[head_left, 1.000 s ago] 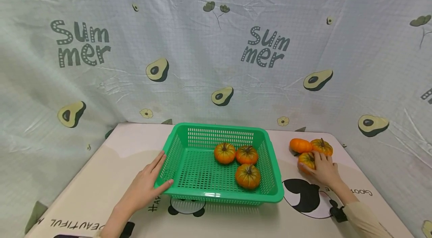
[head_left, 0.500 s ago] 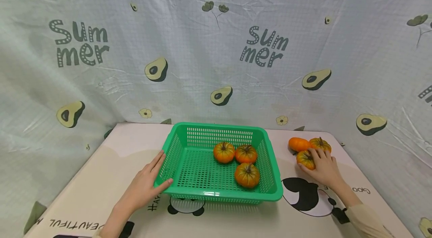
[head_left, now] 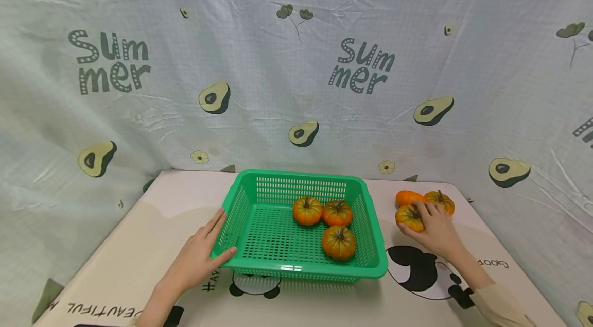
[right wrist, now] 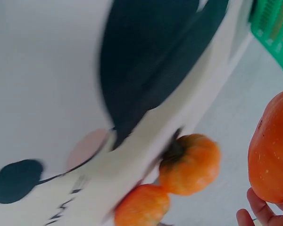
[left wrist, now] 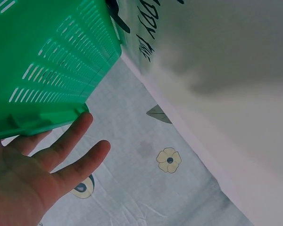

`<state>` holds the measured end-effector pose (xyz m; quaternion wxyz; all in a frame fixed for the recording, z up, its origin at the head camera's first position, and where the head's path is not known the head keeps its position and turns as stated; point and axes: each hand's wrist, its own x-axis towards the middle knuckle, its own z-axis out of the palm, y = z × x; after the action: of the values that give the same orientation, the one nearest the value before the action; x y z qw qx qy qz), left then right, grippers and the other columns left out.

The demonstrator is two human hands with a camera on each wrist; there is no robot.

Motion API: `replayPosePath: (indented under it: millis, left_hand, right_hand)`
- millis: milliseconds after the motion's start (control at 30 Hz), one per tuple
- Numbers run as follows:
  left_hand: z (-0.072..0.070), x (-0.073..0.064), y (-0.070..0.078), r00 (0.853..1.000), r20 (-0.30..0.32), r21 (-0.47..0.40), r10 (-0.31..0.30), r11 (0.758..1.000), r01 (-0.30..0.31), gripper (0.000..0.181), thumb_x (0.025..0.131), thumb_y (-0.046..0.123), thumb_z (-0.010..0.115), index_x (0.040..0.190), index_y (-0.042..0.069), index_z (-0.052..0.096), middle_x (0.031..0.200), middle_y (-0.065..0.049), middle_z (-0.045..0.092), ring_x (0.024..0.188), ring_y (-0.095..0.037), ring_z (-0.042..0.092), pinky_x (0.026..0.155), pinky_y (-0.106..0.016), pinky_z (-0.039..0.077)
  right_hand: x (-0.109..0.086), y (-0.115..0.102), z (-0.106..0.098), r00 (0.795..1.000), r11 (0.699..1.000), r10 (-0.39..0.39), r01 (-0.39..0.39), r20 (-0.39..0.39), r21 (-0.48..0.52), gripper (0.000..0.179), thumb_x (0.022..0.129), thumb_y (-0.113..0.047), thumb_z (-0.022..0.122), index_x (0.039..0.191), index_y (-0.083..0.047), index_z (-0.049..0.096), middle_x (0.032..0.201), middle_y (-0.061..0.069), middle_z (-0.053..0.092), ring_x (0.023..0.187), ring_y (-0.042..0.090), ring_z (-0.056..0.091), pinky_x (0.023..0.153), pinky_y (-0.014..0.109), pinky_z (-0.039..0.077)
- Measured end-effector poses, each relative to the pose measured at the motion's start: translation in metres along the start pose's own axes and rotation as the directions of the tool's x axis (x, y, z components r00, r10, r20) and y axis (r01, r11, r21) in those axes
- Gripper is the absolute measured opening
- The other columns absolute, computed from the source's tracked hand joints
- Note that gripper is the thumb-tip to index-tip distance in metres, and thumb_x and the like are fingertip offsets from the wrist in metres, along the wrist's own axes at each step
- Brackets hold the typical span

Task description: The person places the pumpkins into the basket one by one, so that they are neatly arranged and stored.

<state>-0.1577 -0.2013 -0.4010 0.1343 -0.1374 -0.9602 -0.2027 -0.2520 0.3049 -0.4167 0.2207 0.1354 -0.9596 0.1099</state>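
Note:
In the head view, my right hand [head_left: 437, 229] grips a small orange-and-green pumpkin [head_left: 408, 218] at the right of the table, fingers over its top and thumb at its near side. The right wrist view shows this pumpkin [right wrist: 273, 148] large at the right edge, with fingertips under it. Just behind it lie an orange pumpkin [head_left: 407, 198] and a ribbed pumpkin [head_left: 442, 201], which my fingers partly cover. My left hand [head_left: 196, 255] rests at the left side of a green plastic basket [head_left: 296, 268], fingers straight and thumb spread at the near corner.
Three pumpkins sit inside the basket on its right half: one at the back [head_left: 307, 211], one beside it [head_left: 337, 213] and one nearer [head_left: 339, 243]. A patterned cloth [head_left: 259, 85] hangs behind the table [head_left: 176, 198].
My right hand has shifted left with the pumpkin, away from the ribbed one and closer in front of the orange one. My left hand and the basket have stayed put.

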Motion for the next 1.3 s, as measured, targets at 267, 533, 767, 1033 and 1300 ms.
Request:
replayPosePath:
  millis: [267, 533, 767, 1033, 1300]
  left_hand:
    - [0.000, 0.000, 0.000, 1.000, -0.004, -0.001, 0.005, 1.000, -0.005, 0.076, 0.085, 0.048, 0.052, 0.140, 0.001, 0.027, 0.146, -0.016, 0.024, 0.122, -0.040, 0.040, 0.092, -0.055, 0.037]
    - [0.000, 0.000, 0.002, 1.000, -0.009, 0.002, 0.005, 1.000, -0.005, 0.075, 0.085, 0.046, 0.053, 0.140, 0.002, 0.027, 0.146, -0.015, 0.025, 0.121, -0.039, 0.041, 0.091, -0.054, 0.039]
    - [0.000, -0.001, 0.004, 1.000, -0.016, 0.009, -0.002, 1.000, 0.003, 0.075, 0.084, 0.046, 0.054, 0.140, 0.002, 0.028, 0.146, -0.015, 0.027, 0.121, -0.039, 0.042, 0.091, -0.054, 0.039]
    - [-0.002, -0.001, 0.003, 1.000, -0.019, 0.008, 0.001, 1.000, -0.001, 0.076, 0.084, 0.047, 0.053, 0.140, 0.003, 0.027, 0.146, -0.015, 0.026, 0.120, -0.039, 0.043, 0.090, -0.053, 0.040]
    - [-0.001, -0.001, 0.002, 1.000, -0.019, 0.013, 0.004, 1.000, -0.004, 0.076, 0.084, 0.047, 0.053, 0.140, 0.002, 0.027, 0.146, -0.015, 0.026, 0.120, -0.039, 0.043, 0.090, -0.053, 0.040]
  right_hand:
    - [0.006, -0.017, -0.005, 0.995, 0.996, -0.080, 0.082, -0.068, 0.025, 0.071, 0.065, -0.049, 0.072, 0.115, -0.004, 0.049, 0.111, 0.021, 0.051, 0.099, 0.040, 0.044, 0.079, 0.060, 0.040]
    - [0.010, -0.030, -0.012, 0.985, 0.990, -0.121, 0.129, -0.122, 0.062, 0.065, 0.067, -0.044, 0.073, 0.114, -0.005, 0.050, 0.109, 0.017, 0.051, 0.097, 0.035, 0.044, 0.080, 0.054, 0.039]
    - [0.017, -0.053, -0.029, 0.987, 0.985, -0.131, 0.140, -0.095, 0.102, 0.061, 0.073, -0.043, 0.068, 0.116, -0.005, 0.048, 0.107, 0.014, 0.052, 0.097, 0.032, 0.045, 0.080, 0.052, 0.040]
    - [0.030, -0.081, -0.042, 0.973, 0.968, -0.219, 0.226, -0.070, 0.109, 0.060, 0.074, -0.042, 0.068, 0.118, -0.007, 0.048, 0.106, 0.010, 0.054, 0.096, 0.026, 0.047, 0.081, 0.047, 0.042]
    - [0.044, -0.107, -0.055, 0.944, 0.938, -0.322, 0.328, -0.073, 0.108, 0.061, 0.074, -0.044, 0.067, 0.119, -0.007, 0.049, 0.108, 0.008, 0.054, 0.096, 0.022, 0.047, 0.080, 0.041, 0.042]
